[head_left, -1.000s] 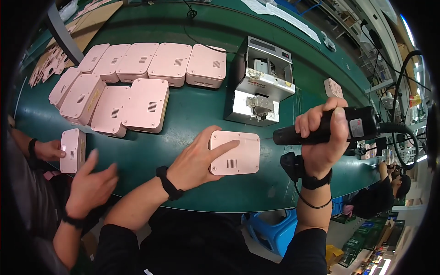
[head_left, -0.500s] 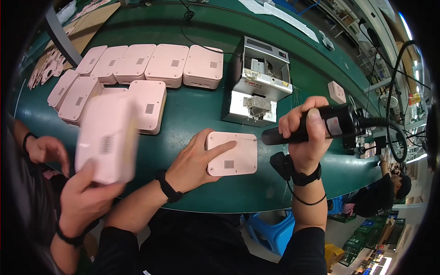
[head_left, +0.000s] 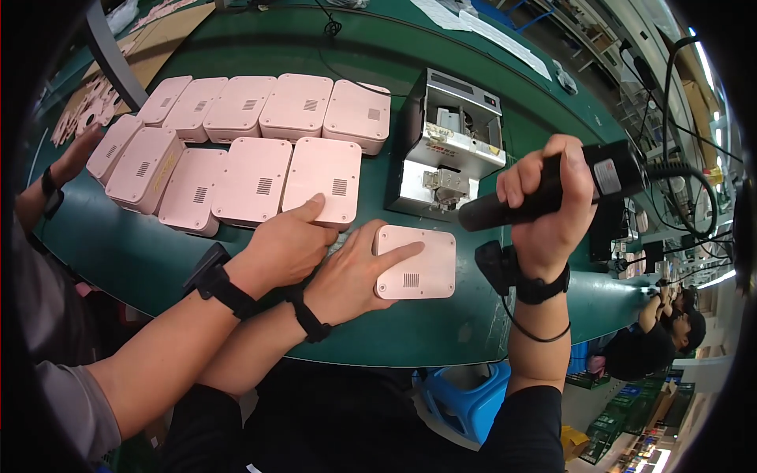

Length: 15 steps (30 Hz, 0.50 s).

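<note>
My left hand [head_left: 343, 272] rests on a pale pink rounded plastic box [head_left: 438, 264] lying flat on the green table. Its thumb and fingers clasp the left end, with the index finger stretched across the top near a small vent grille. In my raised right hand [head_left: 556, 193] is a black electric screwdriver [head_left: 490, 212], gripped around its body. The tool tilts, its nose pointing left just above and right of the box's upper right corner, apart from it. A coiled cable [head_left: 678, 175] runs from its back end. No bit can be made out at the nose.
A co-worker's hand [head_left: 292, 229] reaches in from the left and touches a similar pink box [head_left: 323, 169], close beside my left hand. Two rows of pink boxes [head_left: 296, 98] stand behind. A metal screw-feeder-like machine [head_left: 449, 150] sits beyond my box. A blue stool [head_left: 473, 402] is below.
The co-worker's box has gone from the left to the end of the front row. My right hand and the screwdriver have shifted up and right, away from the box under my left hand.
</note>
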Each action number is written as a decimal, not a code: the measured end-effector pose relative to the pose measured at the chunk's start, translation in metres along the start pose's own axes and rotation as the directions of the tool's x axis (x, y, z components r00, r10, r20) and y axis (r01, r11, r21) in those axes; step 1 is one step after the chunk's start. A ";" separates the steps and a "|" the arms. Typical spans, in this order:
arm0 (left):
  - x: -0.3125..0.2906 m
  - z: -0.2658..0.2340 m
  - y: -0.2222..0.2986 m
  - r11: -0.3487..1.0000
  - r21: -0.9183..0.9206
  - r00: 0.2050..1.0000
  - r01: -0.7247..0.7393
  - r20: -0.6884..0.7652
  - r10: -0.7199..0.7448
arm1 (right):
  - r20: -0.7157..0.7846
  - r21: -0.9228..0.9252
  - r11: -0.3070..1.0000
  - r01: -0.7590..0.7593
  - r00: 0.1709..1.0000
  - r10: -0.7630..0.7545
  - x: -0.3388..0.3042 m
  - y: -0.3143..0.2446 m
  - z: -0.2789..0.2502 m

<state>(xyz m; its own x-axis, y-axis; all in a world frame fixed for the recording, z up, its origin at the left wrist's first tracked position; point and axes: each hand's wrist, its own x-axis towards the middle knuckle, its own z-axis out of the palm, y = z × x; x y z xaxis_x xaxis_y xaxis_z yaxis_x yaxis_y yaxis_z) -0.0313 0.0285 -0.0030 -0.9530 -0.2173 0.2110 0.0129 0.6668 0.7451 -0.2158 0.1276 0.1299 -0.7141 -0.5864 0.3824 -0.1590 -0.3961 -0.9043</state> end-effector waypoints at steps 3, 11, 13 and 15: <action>0.000 -0.001 0.001 1.000 0.009 1.000 0.003 -0.012 -0.003 | 0.038 0.041 0.999 0.005 0.999 -0.007 -0.010 0.001 0.000; 0.001 -0.001 0.003 0.999 0.033 1.000 0.000 -0.012 0.000 | 0.064 -0.003 1.000 0.003 0.998 -0.003 -0.019 0.022 0.006; 0.001 -0.002 0.003 0.999 0.032 1.000 0.001 -0.011 -0.001 | 0.060 0.012 1.000 -0.003 0.998 0.003 -0.020 0.022 0.007; 0.001 -0.002 0.002 0.999 0.031 1.000 0.007 -0.006 -0.007 | 0.050 0.039 0.999 -0.012 0.999 0.010 -0.022 0.023 0.007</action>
<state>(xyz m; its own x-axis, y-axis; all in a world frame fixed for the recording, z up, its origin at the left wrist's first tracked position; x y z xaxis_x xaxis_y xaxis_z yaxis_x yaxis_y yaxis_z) -0.0320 0.0283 0.0003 -0.9512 -0.2264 0.2098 -0.0034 0.6874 0.7263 -0.1989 0.1267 0.1024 -0.6807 -0.6248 0.3824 -0.1239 -0.4162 -0.9008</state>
